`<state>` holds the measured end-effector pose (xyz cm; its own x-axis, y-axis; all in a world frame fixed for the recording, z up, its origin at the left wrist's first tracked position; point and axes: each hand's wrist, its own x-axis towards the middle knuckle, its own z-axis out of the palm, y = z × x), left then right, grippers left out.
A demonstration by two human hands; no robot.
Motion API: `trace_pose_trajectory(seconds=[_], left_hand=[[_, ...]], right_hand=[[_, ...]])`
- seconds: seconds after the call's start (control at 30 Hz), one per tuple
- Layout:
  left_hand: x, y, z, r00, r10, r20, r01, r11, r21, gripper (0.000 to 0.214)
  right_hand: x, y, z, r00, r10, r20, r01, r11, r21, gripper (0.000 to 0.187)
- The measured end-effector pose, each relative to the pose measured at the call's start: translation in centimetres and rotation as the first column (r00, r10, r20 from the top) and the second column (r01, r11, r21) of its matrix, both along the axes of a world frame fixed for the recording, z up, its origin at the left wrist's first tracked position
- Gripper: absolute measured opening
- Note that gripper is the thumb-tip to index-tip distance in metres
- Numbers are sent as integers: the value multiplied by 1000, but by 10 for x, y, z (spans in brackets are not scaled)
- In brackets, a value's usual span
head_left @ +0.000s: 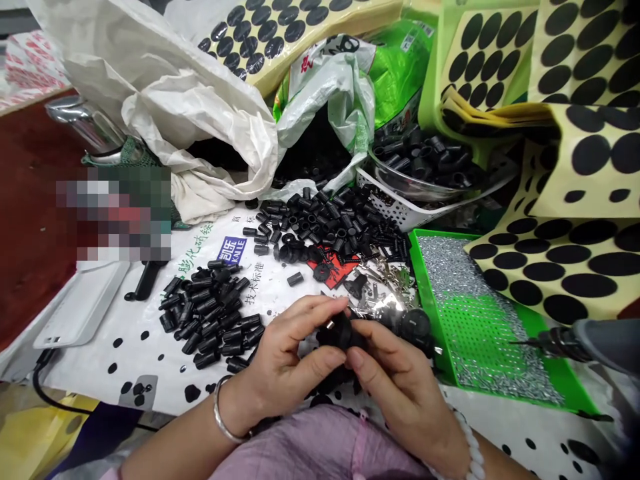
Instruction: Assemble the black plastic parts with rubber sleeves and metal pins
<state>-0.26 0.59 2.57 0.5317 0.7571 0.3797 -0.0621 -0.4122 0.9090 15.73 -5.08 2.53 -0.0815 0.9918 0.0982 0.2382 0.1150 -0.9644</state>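
My left hand [285, 360] and my right hand [407, 383] meet at the near middle of the table. Between their fingertips they grip a small black plastic part [341, 331] with a bright metal bit showing on it. The fingers hide most of its shape. Left of my hands lies a heap of black plastic sleeves [210, 310]. Beyond them spreads a larger pile of short black tubes [330, 220], with black screw-like pieces and small brass-coloured metal parts [385, 273] at its right. More black parts [417, 327] sit just past my right hand.
A green tray [417, 300] of small silvery screws stands on the right, with a power driver [575, 343] pointing over it. Open sacks [200, 127] and a white basket [390, 197] line the back. Sheets of black round stickers [560, 260] overhang the right. A white box [83, 303] lies left.
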Motion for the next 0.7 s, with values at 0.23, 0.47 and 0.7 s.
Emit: trace_pose_trajectory(seconds=[0.23, 0.47, 0.7], left_hand=[[4, 0, 4, 995, 98, 4, -98, 991, 86, 45], [4, -5, 16, 987, 153, -37, -143, 968, 207, 49], [9, -9, 20, 993, 104, -52, -88, 965, 248, 56]], right_hand=[[0, 0, -13, 977, -137, 162, 94, 964, 248, 29], [4, -3, -15, 925, -235, 299, 101, 910, 402, 33], [1, -6, -10, 970, -196, 145, 152, 951, 268, 28]])
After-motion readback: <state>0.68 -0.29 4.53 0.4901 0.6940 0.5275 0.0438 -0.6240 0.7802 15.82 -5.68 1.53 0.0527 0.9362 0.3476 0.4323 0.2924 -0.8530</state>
